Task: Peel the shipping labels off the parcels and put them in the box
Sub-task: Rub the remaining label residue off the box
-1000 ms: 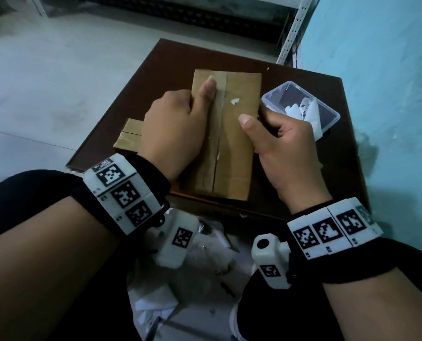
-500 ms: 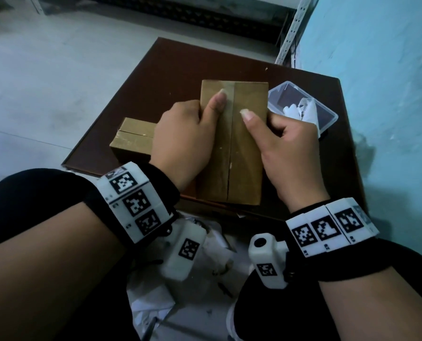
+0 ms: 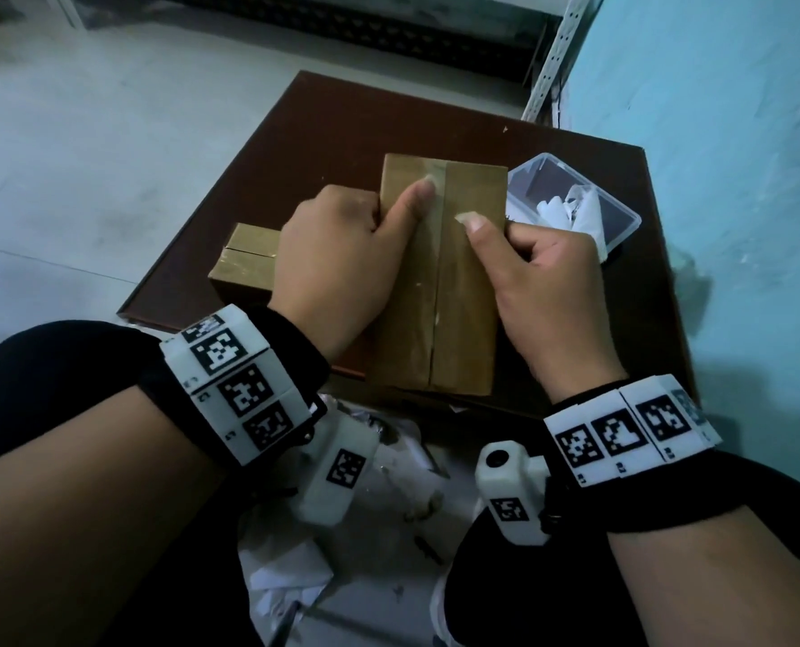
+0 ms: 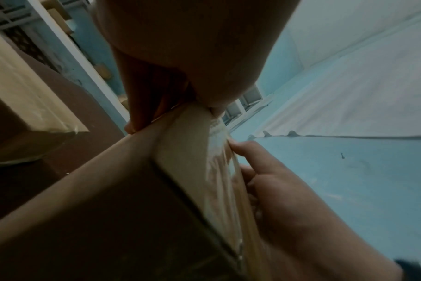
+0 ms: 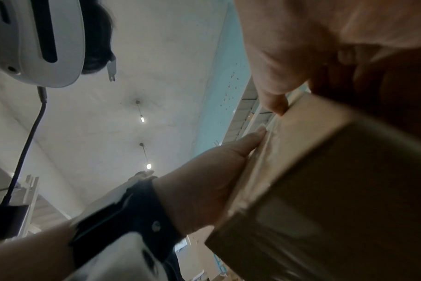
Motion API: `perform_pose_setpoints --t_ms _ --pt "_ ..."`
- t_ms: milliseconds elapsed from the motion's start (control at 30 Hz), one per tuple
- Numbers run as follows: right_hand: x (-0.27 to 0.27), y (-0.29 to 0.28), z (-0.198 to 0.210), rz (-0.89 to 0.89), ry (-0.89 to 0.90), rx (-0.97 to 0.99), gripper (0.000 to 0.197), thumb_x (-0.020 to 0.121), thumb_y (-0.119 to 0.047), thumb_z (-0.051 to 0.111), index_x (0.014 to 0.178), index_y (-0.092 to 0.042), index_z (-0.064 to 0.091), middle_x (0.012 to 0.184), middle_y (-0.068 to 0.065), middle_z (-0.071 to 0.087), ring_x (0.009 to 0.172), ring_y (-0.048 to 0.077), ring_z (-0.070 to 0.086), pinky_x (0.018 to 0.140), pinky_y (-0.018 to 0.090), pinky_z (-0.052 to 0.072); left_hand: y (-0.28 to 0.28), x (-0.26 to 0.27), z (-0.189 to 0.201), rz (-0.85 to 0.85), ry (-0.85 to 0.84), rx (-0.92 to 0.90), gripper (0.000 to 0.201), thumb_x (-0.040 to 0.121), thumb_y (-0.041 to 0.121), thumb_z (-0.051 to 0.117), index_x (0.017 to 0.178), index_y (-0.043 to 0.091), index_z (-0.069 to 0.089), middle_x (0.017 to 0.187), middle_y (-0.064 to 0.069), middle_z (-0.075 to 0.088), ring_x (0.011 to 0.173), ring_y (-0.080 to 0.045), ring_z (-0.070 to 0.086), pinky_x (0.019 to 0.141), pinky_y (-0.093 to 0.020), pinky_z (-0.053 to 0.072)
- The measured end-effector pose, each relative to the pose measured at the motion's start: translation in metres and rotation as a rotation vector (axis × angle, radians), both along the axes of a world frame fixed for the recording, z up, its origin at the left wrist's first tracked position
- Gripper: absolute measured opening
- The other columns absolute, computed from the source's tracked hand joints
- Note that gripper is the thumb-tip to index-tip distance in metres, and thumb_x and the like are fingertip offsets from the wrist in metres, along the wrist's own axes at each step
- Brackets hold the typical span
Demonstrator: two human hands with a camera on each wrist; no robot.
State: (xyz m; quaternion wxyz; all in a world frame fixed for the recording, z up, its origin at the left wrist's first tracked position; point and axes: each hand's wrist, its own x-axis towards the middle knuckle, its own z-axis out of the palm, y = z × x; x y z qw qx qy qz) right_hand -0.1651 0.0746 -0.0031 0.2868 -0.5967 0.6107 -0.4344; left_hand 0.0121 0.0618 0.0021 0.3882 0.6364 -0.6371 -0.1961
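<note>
Between labels: parcel clamped by left hand and right hand, thumbs on top, above table; no label visible on upper face. Peeled labels inside box. Next, probably: turn over, check remaining faces

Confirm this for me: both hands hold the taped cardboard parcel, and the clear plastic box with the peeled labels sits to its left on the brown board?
Not quite. The clear plastic box sits right of the taped cardboard parcel, as the head view shows. Left hand and right hand do both hold the parcel, over the brown board.
</note>
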Motion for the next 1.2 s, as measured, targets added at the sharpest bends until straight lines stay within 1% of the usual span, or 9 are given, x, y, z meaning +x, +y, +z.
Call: perform_pose_setpoints --t_ms 267,400,567,633,733,867,967,1100,1200 --pt "0.004 0.002 -0.004 -0.150 0.067 -0.029 0.073 0.097 -0.064 0.070 0.053 -0.007 0.056 0.047 0.003 0.046 0.046 0.012 0.040 0.051 0.032 0.036 0.008 -0.006 -0.002 -0.028 -0.041 -0.023 0.072 0.099 0.063 0.059 0.048 0.016 0.039 0.043 0.005 0.037 0.040 -0.010 0.043 0.043 -0.016 0.033" --pt "0.000 -0.001 -0.001 -0.073 0.023 -0.001 0.069 0.098 -0.061 0.069 0.066 -0.001 0.067 0.059 0.016 0.062 0.052 0.023 0.056 0.052 0.041 0.047 0.007 -0.003 -0.002 -0.017 -0.074 -0.064 0.074 0.098 0.065 0.058 0.047 0.015 0.039 0.043 0.005 0.038 0.039 -0.012 0.041 0.043 -0.018 0.032" --pt "-0.007 0.002 0.002 0.093 0.035 0.019 0.044 0.103 -0.050 0.068 0.087 -0.011 0.079 0.077 0.006 0.077 0.073 0.023 0.075 0.068 0.056 0.062 0.007 0.006 0.000 -0.009 -0.036 -0.086 0.076 0.098 0.067 0.057 0.049 0.010 0.048 0.044 -0.001 0.045 0.039 -0.014 0.042 0.040 -0.019 0.028" --pt "-0.004 0.005 0.001 0.018 0.055 -0.060 0.050 0.102 -0.051 0.070 0.079 -0.008 0.077 0.070 0.007 0.073 0.066 0.021 0.070 0.064 0.045 0.061 0.009 0.002 0.002 -0.006 -0.047 -0.085 0.074 0.099 0.065 0.057 0.048 0.014 0.043 0.043 0.004 0.041 0.038 -0.013 0.040 0.041 -0.018 0.030" --pt "0.002 0.005 0.001 -0.109 0.101 -0.128 0.062 0.099 -0.055 0.072 0.063 -0.006 0.069 0.056 0.008 0.063 0.052 0.018 0.056 0.049 0.025 0.041 0.011 -0.005 0.002 -0.002 -0.060 -0.066 0.074 0.098 0.065 0.058 0.046 0.017 0.038 0.041 0.006 0.037 0.037 -0.012 0.040 0.040 -0.018 0.027" --pt "0.002 0.001 0.000 -0.166 0.065 -0.094 0.068 0.094 -0.062 0.075 0.056 -0.006 0.066 0.052 0.008 0.061 0.044 0.016 0.048 0.045 0.019 0.033 0.011 -0.010 0.001 0.008 -0.101 -0.056 0.073 0.098 0.066 0.057 0.046 0.017 0.040 0.042 0.005 0.038 0.037 -0.011 0.039 0.041 -0.018 0.020" --pt "0.000 -0.001 -0.003 -0.117 0.064 -0.061 0.067 0.096 -0.060 0.073 0.059 -0.005 0.065 0.054 0.005 0.061 0.047 0.012 0.048 0.050 0.027 0.041 0.010 -0.008 0.000 0.019 -0.146 -0.041 0.075 0.098 0.066 0.057 0.045 0.017 0.036 0.040 0.006 0.033 0.037 -0.011 0.041 0.039 -0.019 0.023" --pt "-0.007 -0.003 -0.003 0.070 0.066 0.040 0.048 0.102 -0.050 0.070 0.087 -0.005 0.079 0.078 0.007 0.077 0.073 0.022 0.073 0.071 0.052 0.063 0.008 0.000 -0.003 0.036 -0.094 -0.007 0.075 0.099 0.064 0.057 0.046 0.016 0.036 0.041 0.005 0.034 0.038 -0.010 0.043 0.041 -0.017 0.031" --pt "-0.008 -0.001 -0.002 0.039 0.052 -0.018 0.047 0.101 -0.048 0.073 0.078 -0.007 0.077 0.071 0.006 0.074 0.067 0.019 0.069 0.067 0.046 0.062 0.011 -0.003 0.000 0.032 -0.108 -0.020 0.073 0.099 0.066 0.054 0.048 0.016 0.042 0.044 0.004 0.040 0.040 -0.010 0.041 0.041 -0.020 0.026"
